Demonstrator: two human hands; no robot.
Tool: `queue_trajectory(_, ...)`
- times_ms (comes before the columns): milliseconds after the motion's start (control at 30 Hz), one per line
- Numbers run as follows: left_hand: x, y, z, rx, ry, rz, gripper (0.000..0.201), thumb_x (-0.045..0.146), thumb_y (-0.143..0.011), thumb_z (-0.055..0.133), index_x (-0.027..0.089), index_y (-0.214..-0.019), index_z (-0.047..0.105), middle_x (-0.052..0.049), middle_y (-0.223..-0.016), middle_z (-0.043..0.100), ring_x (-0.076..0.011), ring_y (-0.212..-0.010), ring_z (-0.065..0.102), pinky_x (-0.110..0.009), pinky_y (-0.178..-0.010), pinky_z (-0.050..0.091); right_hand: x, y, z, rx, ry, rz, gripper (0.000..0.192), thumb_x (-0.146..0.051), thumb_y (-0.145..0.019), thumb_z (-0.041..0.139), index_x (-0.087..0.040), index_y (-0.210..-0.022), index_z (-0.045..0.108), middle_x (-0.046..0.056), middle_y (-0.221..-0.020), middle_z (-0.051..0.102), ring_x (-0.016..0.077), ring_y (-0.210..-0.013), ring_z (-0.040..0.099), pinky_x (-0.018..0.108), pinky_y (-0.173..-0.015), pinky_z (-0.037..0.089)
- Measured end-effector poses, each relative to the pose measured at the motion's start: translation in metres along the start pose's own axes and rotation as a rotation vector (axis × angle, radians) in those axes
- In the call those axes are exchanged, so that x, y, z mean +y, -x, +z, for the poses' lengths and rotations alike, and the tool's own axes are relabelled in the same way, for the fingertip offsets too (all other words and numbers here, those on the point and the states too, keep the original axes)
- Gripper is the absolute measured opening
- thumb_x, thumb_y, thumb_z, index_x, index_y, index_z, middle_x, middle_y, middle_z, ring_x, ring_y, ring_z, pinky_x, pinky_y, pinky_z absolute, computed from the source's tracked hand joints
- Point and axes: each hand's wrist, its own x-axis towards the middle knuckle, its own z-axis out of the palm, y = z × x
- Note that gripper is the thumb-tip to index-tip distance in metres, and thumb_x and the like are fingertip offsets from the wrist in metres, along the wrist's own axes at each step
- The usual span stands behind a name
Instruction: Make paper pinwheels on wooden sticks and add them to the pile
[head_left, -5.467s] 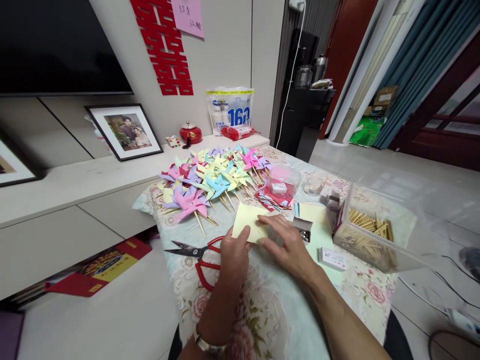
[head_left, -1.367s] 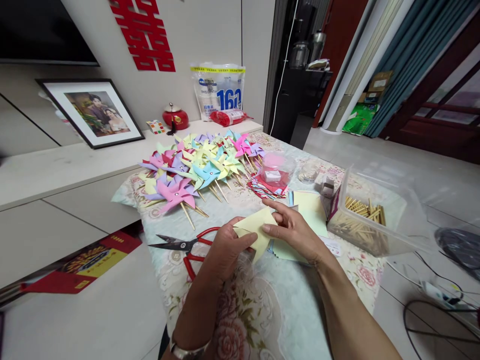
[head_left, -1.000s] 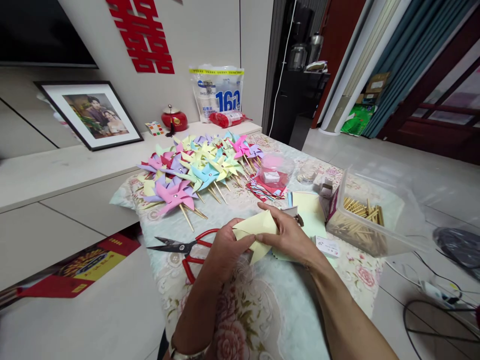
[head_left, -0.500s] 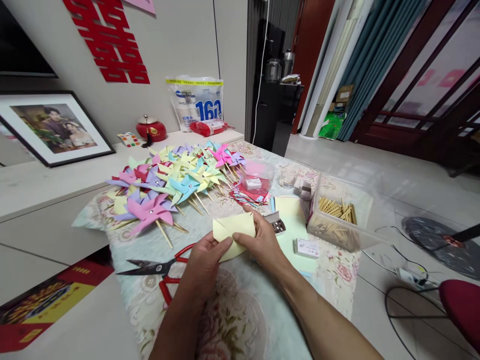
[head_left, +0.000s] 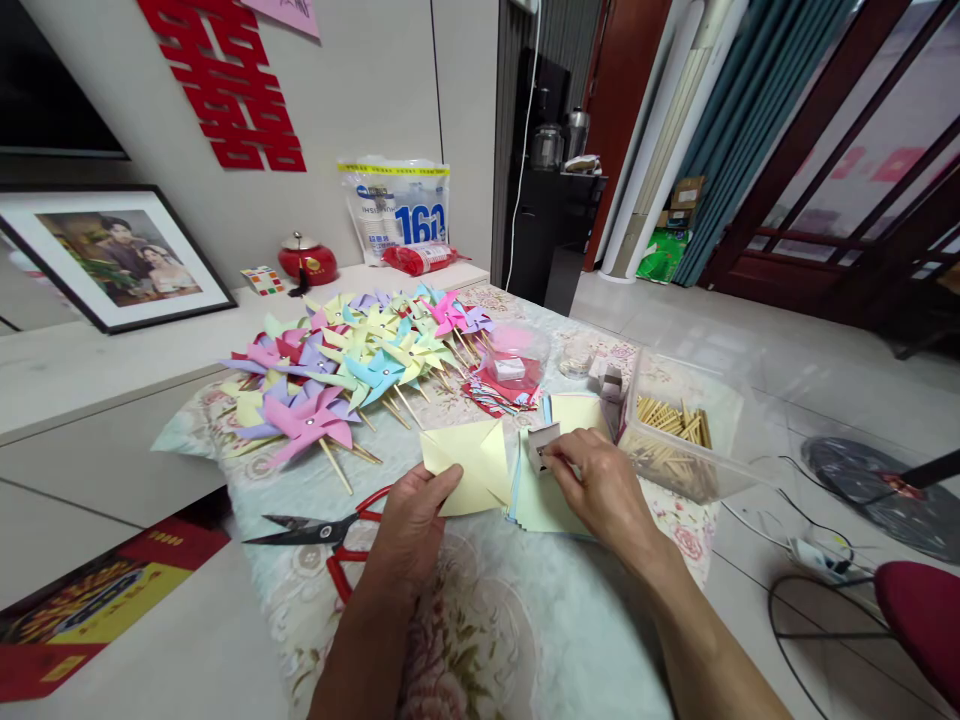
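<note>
Red scissors (head_left: pixel 330 535) lie at your left. Your left hand (head_left: pixel 411 520) alone now pinches the folded yellow paper (head_left: pixel 466 465) just above the tablecloth (head_left: pixel 480 620). Your right hand (head_left: pixel 600 490) has let go of it and moved right, its fingers closing on the small pin box (head_left: pixel 541 446) atop the paper stack (head_left: pixel 544 500).

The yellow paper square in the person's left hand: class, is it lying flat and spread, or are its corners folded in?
Folded in. The yellow paper shows flaps meeting near its middle, pinned by the left hand.
</note>
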Motion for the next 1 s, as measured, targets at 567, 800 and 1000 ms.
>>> queue_trajectory(567,-0.003,0.001,-0.001,0.015,-0.035,0.01,0.027,0.025,-0.067,0.078,0.016,-0.092,0.075,-0.007,-0.087,0.079,-0.0245,-0.079,0.074,-0.03,-0.073,0.056,0.003,0.005,-0.007,-0.217,0.55,0.045,0.015,-0.014,-0.091,0.058,-0.017,-0.082,0.069,0.009,-0.084,0.068,0.0253,-0.085,0.059,0.032,-0.067,0.035)
queue_trajectory(800,-0.003,0.004,0.001,-0.014,-0.008,0.035,0.041,0.027,-0.063,0.083,0.012,-0.1,0.074,-0.011,-0.09,0.079,-0.0278,-0.082,0.074,-0.034,-0.075,0.057,-0.036,-0.037,-0.001,-0.006,-0.28,0.071,0.035,-0.04,-0.091,0.06,-0.02,-0.12,0.066,0.006,-0.097,0.071,0.0209,-0.083,0.065,0.032,-0.07,0.048)
queue_trajectory(1000,-0.003,0.003,0.0,0.029,0.005,0.05,0.047,0.028,-0.06,0.085,0.01,-0.102,0.074,-0.013,-0.089,0.079,-0.0304,-0.084,0.074,-0.037,-0.077,0.057,-0.028,-0.039,0.052,0.084,-0.75,0.251,0.053,-0.049,-0.09,0.059,-0.015,-0.131,0.059,0.01,-0.106,0.071,0.0223,-0.092,0.066,0.037,-0.079,0.053)
